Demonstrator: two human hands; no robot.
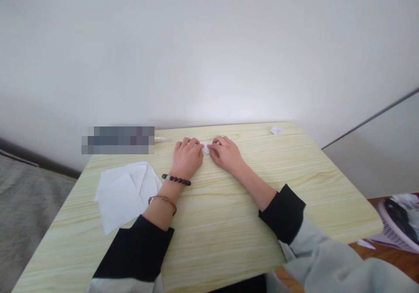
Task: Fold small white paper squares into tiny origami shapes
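Observation:
A small folded piece of white paper [206,148] lies between my two hands, toward the back of the table. My left hand [187,157] pinches its left side, with thumb and fingers closed. On its right side my right hand [225,152] grips it the same way. Much of the paper is hidden under my fingers, so its full shape cannot be made out. Beside my left wrist lies a loose stack of white paper squares [121,201], fanned out of line. A small folded white paper piece [276,130] rests near the table's back right corner.
The wood-grain table [222,240] stands against a white wall [209,53]. A blurred-out dark object [121,137] sits at the back left, with something thin and white beside it. On the floor at right is a pink basket [393,227] with dark and white contents.

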